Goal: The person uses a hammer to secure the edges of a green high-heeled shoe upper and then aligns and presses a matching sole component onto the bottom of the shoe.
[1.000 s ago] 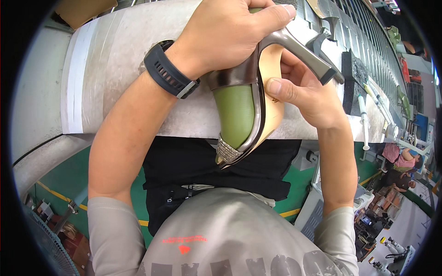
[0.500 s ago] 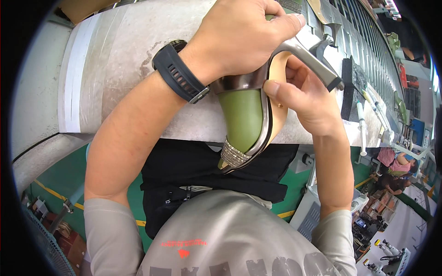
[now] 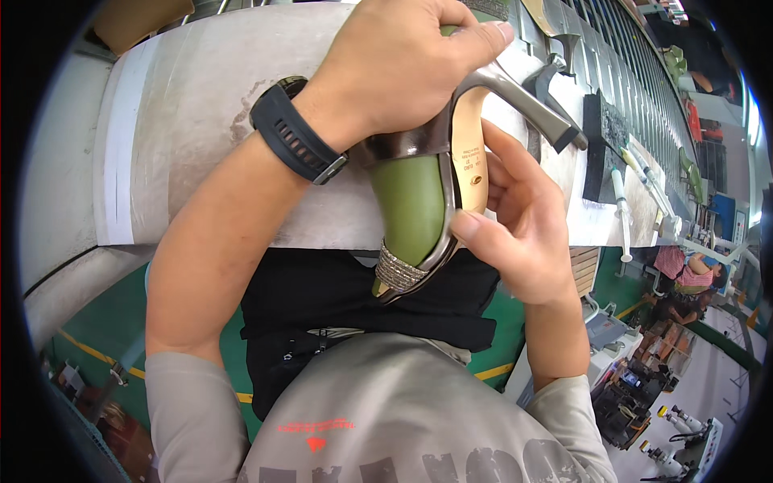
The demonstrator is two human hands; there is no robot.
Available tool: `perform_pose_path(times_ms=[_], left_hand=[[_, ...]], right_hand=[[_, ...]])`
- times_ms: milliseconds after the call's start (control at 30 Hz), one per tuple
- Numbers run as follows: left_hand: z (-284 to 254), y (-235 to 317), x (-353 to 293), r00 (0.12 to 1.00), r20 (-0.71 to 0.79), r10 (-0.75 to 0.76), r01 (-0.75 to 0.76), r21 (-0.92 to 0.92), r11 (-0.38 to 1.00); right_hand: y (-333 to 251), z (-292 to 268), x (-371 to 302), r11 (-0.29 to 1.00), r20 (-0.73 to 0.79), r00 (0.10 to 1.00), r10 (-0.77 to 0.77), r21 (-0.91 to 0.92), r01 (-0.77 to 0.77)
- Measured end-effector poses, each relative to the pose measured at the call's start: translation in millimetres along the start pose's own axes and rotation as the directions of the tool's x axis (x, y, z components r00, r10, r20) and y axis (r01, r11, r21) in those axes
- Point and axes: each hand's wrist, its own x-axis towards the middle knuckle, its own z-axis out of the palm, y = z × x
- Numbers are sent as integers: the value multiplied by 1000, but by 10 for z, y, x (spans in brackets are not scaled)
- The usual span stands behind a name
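Observation:
A high-heeled sandal [image 3: 471,149] with a tan sole, a metallic dark-bronze strap and a glittery toe band [image 3: 401,272] lies tilted on its side above the bench's near edge. A green shoe last [image 3: 409,205] fills it, toe pointing toward me. My left hand [image 3: 403,68], a black watch on its wrist, is closed round the heel end, hiding part of the strap. The slim heel [image 3: 535,109] sticks out to the right. My right hand [image 3: 519,225] grips the forepart, its thumb on the sole edge and fingers curled, their tips partly hidden.
Under the sandal is a pale, stained bench [image 3: 193,121]. Right of it stand a black block [image 3: 602,137] and several syringes [image 3: 620,197]. Another green last [image 3: 487,10] is at the top, beside a roller conveyor [image 3: 636,88]. A person in pink [image 3: 684,266] is far right.
My right thumb has slid down the sole edge toward the toe, uncovering print and a small oval mark on the sole. The sandal and left hand sit slightly further left in view.

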Motion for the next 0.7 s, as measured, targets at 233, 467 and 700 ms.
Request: perform_pose_path(times_ms=[233,467,700], left_hand=[[-13,14,-26,1000,1,-14,14,-34,999],[-51,-6,-38,990,17,139,-135,-124,983],[-235,-161,23,976,187,115,-121,23,992]], right_hand=[[-103,117,62,995,-90,992,94,-30,-97],[-20,13,248,992,-111,986,125,40,-121],[-212,-59,757,968,22,998,-54,-243,58]])
